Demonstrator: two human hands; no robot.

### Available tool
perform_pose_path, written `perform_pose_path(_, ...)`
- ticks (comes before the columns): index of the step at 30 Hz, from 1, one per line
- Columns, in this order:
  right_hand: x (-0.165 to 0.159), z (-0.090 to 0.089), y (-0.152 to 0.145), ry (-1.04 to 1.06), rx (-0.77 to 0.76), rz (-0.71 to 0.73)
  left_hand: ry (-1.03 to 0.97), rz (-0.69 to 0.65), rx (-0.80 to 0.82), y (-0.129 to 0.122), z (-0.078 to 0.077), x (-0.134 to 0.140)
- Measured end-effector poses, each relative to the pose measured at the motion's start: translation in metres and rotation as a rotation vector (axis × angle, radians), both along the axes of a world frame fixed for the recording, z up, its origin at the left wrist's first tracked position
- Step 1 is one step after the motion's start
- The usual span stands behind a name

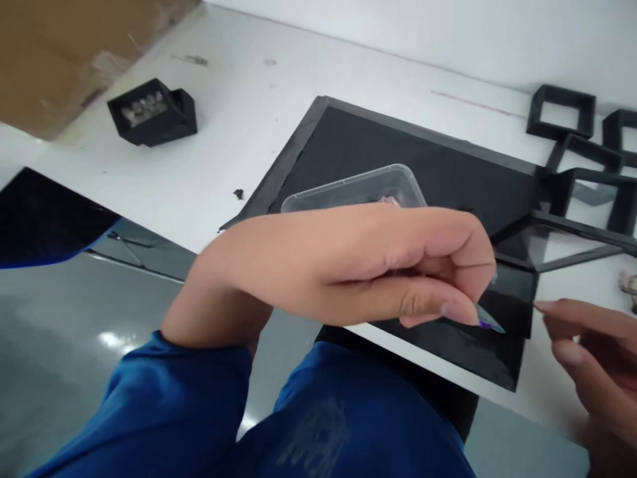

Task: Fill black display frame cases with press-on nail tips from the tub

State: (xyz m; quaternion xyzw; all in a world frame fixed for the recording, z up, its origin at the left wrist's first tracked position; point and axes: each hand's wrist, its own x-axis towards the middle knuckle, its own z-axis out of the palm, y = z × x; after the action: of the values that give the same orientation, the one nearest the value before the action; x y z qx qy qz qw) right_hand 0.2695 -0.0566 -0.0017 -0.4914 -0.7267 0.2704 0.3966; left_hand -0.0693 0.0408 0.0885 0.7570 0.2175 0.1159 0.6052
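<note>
A small clear pointed piece [492,320] with a purple mark was gripped between the thumb and bent fingers of the left hand [358,259]. Its tip was pointed toward the right, and it was held above the right-hand part of a black mat [398,143]. The left forearm was stretched across the mat's near side, and its wrist was bent.

The right hand [600,385] was seen partly, cut off by the right edge of the view. Its index fingertip was placed just beside the mat's right edge, with the thumb below it; whether its grip was closed on anything could not be told.

Behind the left hand, a clear plastic container [348,189] was set on the mat. Something pinkish was seen inside it, but most of the container was hidden by the hand.

To the right, several black square frames [536,119] were grouped on the white worktop [239,79], some overlapped by others in the view. Toward the left, a black box [174,126] was placed with small pale or clear pieces inside, too blurred to be told apart. A small black scrap [239,194] was left near the mat's left edge. The upper left corner was filled by brown cardboard [74,60]. The left arm was covered to below the elbow by a blue sleeve [174,392].
</note>
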Motion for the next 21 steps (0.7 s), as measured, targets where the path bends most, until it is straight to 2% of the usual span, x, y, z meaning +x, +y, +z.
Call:
perform_pose_path(3, -0.005, 0.006, -0.004, 0.169, 0.047, 0.248, 0.057, -0.05, 0.006, -0.014, 0.003, 0.024)
perform_pose_path(7, -0.015, 0.008, -0.001, 0.243, 0.141, 0.368, 0.009, -0.144, -0.046, -0.027, -0.011, 0.054)
perform_pose_path(13, -0.024, 0.014, 0.009, 0.29, 0.283, 0.376, -0.154, -0.151, -0.171, -0.029, -0.032, 0.079)
perform_pose_path(21, -0.028, 0.022, 0.004, 0.294, 0.222, 0.223, -0.294, -0.113, -0.414, -0.027, -0.047, 0.095)
